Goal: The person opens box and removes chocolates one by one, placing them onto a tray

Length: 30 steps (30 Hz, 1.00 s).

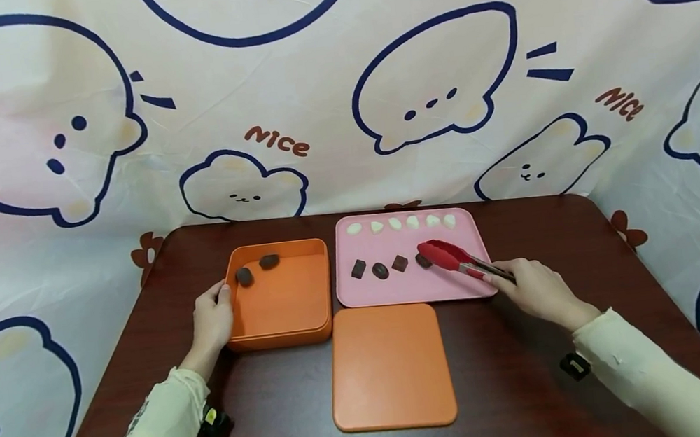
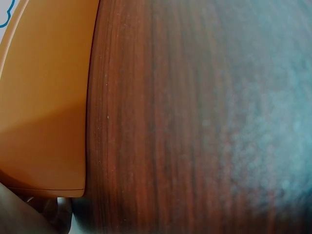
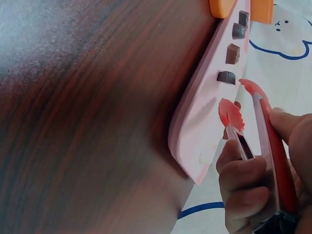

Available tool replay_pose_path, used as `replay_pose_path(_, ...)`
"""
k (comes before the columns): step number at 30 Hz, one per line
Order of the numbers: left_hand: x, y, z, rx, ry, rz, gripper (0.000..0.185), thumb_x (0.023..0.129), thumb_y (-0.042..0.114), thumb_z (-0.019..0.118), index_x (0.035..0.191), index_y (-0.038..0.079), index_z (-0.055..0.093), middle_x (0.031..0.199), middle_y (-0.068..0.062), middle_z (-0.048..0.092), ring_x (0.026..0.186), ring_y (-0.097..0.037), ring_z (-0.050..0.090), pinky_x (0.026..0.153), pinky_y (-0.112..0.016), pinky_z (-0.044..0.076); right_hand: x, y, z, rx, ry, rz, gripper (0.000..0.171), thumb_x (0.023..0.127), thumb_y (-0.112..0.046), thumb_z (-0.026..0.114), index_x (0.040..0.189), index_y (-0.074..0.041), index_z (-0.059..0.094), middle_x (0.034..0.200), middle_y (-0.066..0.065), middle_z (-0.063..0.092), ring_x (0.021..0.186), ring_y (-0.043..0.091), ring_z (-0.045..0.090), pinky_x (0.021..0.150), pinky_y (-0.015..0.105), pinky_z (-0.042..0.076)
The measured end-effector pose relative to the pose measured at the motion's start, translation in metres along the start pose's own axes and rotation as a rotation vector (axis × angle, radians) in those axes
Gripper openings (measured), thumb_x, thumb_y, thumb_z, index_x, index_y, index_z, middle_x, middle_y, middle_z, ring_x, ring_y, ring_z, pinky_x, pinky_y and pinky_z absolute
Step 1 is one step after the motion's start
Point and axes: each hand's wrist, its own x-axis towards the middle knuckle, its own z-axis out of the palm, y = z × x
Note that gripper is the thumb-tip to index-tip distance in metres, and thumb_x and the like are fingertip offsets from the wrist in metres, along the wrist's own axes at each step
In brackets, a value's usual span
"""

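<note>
Just beyond the open tongs lies a chocolate.

Your left wrist view cuts the orange box off at its left edge and blurs the table toward the right. From the head, the tongs partly cover the rightmost dark piece; whether they touch it is unclear.
</note>
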Motion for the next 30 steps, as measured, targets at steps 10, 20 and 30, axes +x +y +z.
replay_pose_path(10,0.0,0.002,-0.001,-0.011,-0.003,-0.009,0.059,0.112,0.037,0.022,0.161,0.003,0.024,0.166,-0.021,0.027,0.153,-0.039,0.026,0.123,-0.057,0.027,-0.008,-0.012,0.003,-0.151,0.077,-0.063,0.028,0.098,-0.035,0.066,0.1,-0.007,0.07,0.061,-0.002,0.046,0.054,0.013,0.043,0.047,0.029,0.035)
replay_pose_path(20,-0.001,-0.001,0.0,-0.018,0.002,0.001,0.059,0.112,0.036,0.023,0.16,0.002,0.025,0.165,-0.021,0.027,0.153,-0.039,0.027,0.122,-0.058,0.027,-0.006,-0.009,0.009,0.079,-0.073,-0.044,0.025,0.103,-0.028,0.059,0.103,-0.008,0.075,0.058,-0.004,0.046,0.05,0.009,0.039,0.043,0.023,0.032)
replay_pose_path(30,-0.001,0.0,0.0,-0.023,0.004,-0.002,0.059,0.112,0.036,0.023,0.16,0.002,0.026,0.165,-0.021,0.029,0.152,-0.039,0.028,0.122,-0.058,0.028,-0.007,-0.003,0.01,-0.008,-0.009,-0.022,0.024,0.101,-0.03,0.062,0.097,-0.008,0.071,0.06,-0.003,0.042,0.051,0.012,0.04,0.043,0.026,0.034)
